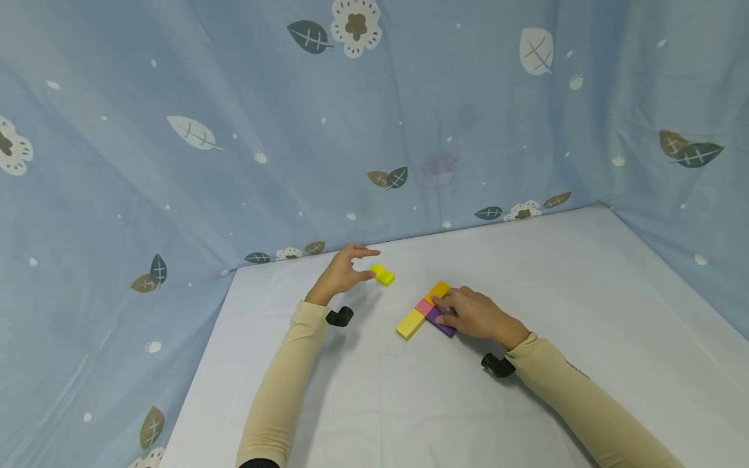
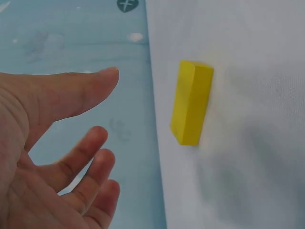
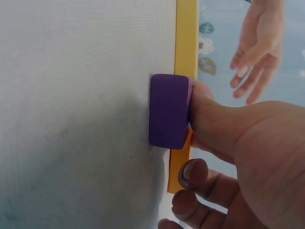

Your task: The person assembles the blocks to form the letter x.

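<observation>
My left hand [image 1: 344, 273] is held out with thumb and fingers spread, beside a bright yellow block [image 1: 383, 275]. In the left wrist view a gap separates that hand [image 2: 62, 129] from the yellow block [image 2: 192, 102]. A group of blocks lies to the right: an orange one [image 1: 440, 289], a small pink one [image 1: 424, 307], a paler yellow one [image 1: 411, 323] and a purple one [image 1: 447, 329] jutting sideways. My right hand [image 1: 476, 312] rests its thumb on the purple block [image 3: 168, 112], its index finger reaching the orange block. The thumb partly covers the purple block.
The blocks lie on a white cloth-covered table [image 1: 374, 403]. A blue patterned curtain [image 1: 281, 130] hangs along the table's back and sides. Black wrist pieces [image 1: 498, 365] sit under both wrists, over beige sleeves.
</observation>
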Available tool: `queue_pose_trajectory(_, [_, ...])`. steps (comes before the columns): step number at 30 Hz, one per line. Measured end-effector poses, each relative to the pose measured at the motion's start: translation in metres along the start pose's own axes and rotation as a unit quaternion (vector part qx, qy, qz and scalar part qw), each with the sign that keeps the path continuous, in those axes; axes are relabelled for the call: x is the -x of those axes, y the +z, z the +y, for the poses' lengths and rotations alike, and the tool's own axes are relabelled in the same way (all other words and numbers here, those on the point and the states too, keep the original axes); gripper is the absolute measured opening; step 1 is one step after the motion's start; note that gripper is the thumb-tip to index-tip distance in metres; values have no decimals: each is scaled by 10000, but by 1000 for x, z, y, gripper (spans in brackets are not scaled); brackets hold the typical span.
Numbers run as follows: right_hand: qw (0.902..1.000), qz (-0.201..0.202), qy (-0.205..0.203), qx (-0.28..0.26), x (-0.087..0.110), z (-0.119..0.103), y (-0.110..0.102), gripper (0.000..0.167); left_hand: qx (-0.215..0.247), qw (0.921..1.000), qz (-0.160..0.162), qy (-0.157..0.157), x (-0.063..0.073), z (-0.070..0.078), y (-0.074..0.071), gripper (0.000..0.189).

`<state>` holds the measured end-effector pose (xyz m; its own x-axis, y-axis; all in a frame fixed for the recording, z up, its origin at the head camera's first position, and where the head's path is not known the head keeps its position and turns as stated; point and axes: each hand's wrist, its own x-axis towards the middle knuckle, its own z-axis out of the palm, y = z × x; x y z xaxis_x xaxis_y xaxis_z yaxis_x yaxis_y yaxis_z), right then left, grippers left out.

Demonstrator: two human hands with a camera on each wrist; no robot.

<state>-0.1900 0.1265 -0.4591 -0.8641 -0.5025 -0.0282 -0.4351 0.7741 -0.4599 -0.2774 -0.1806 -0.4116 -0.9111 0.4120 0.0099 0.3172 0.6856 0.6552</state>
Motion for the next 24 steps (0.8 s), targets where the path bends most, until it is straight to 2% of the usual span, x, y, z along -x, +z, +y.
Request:
queue_pose_trajectory(13, [10000, -7, 14, -13, 0, 1, 0, 52, -225, 9995, -125, -208, -10, -12, 9, 53])
queue_pose_trajectory(19, [10000, 17, -1, -14, 2, 0, 0, 51, -378, 9988, -272, -144, -15, -19, 15, 51])
queue_pose_trajectory(24, [10000, 25, -2, -30, 2, -2, -1, 51, -397, 9981, -357, -310, -18, -23, 19, 52])
